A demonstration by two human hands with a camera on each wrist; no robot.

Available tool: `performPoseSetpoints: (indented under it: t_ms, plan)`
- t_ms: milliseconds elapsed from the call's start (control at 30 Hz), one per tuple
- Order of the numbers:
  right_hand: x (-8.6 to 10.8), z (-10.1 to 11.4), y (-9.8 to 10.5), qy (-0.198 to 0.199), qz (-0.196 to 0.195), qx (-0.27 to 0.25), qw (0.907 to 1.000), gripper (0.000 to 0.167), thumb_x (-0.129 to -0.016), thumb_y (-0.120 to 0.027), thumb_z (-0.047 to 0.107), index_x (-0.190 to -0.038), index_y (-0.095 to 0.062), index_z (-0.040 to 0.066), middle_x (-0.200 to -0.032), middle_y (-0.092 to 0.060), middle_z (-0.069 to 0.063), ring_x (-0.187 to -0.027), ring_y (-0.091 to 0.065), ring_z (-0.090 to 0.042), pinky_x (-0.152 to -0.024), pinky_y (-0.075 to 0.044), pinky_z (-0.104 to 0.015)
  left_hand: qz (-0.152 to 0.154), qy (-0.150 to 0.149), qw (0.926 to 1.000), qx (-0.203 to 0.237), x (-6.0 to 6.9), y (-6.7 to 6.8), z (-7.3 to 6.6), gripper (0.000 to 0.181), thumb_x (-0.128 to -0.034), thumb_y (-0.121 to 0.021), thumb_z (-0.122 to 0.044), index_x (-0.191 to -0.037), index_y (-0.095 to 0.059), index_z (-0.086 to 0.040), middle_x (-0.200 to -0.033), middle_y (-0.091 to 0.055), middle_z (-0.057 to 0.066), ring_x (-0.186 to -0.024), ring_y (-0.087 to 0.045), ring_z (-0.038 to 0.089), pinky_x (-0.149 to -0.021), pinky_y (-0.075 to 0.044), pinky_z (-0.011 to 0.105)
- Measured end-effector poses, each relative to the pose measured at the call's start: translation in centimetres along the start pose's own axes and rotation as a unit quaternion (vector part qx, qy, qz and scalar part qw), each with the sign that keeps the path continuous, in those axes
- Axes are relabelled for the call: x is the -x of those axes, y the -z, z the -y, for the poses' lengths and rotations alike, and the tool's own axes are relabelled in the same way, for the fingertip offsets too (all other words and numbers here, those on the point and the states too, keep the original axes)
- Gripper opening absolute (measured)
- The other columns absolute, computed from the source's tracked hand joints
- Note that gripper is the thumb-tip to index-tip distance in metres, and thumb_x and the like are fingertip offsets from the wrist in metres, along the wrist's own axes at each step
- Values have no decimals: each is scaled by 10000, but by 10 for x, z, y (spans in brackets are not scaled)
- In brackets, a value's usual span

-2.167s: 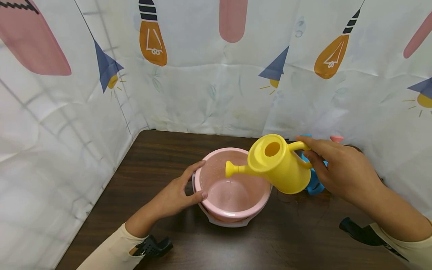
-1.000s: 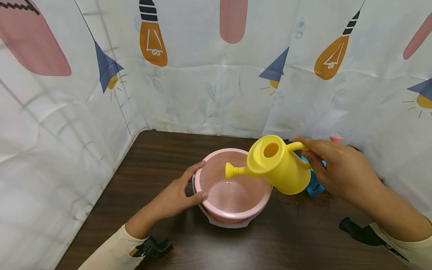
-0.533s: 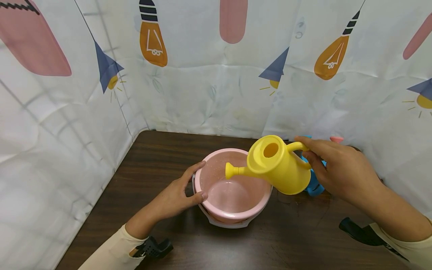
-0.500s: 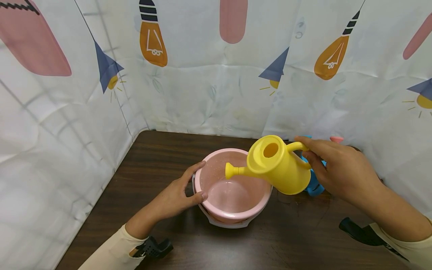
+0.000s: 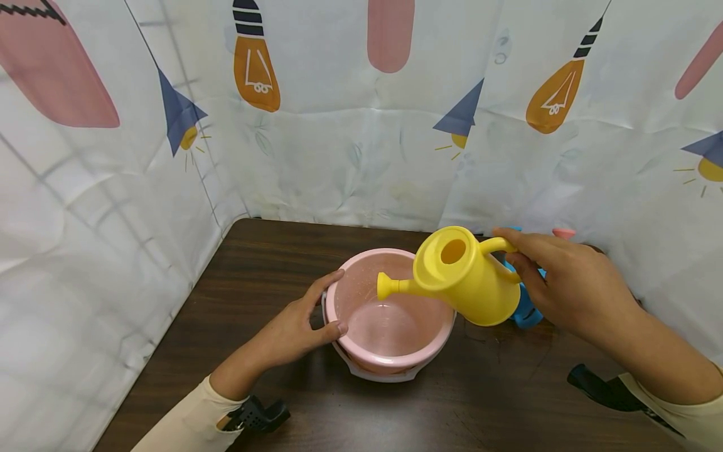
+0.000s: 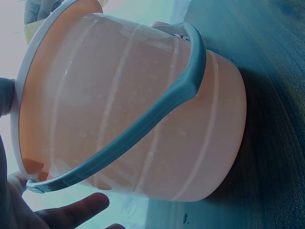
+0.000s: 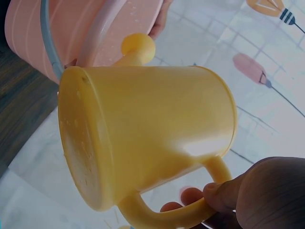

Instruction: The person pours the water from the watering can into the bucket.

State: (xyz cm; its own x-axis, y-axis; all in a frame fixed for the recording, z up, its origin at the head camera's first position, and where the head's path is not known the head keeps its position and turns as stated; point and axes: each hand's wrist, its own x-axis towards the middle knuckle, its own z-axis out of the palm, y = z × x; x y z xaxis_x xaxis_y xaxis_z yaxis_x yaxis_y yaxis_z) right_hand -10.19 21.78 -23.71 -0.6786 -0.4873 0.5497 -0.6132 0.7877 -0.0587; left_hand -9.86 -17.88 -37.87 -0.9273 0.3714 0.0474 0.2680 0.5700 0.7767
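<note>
Head view: practically no change this past second; right hand [image 5: 576, 282] clamped on yellow watering can [image 5: 480, 292], spout [image 5: 390, 285] above pink bucket [image 5: 390, 360], left hand [image 5: 290, 326] gripping it. Likely mid-pour; flow unclear. Left wrist: bucket stands on table [image 6: 274, 124]. Right wrist: hand wraps handle [image 7: 155, 218].

On my feed I see a smooth plastic watering can [image 5: 480, 290], a glossy plastic bucket [image 5: 390, 361], a faintly shiny wood-grained table [image 5: 271, 263], a creased, cloth-like curtain [image 5: 339, 157].

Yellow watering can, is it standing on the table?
No, the right hand holds the watering can up by its handle, with its spout over the pink bucket.
</note>
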Motion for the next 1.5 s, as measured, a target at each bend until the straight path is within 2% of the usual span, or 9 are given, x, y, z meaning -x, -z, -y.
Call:
performPoseSetpoints:
  t_ms: [1033,1500]
  plan:
    - [-1,0,0,41,53,51,10000,491,-863,-774,5,-1338,-673,79,-976,-736,-43,-617,-616,-179,-545,-486,-439,30,50,10000,21,-1,0,-1,843,-912,-702,-503,-1586,-196,-490,-1510,-485,128,-1243,-557,297,-964,-442,565]
    - [-1,2,1,-34,67,93,9999,478,-872,-770,13,-1335,-680,88,-952,-731,-14,-573,-559,-136,-497,-436,-372,48,91,9999,54,0,1,-2,845,-911,-702,-516,-1584,-192,-496,-1519,-474,134,-1258,-547,310,-972,-436,579]
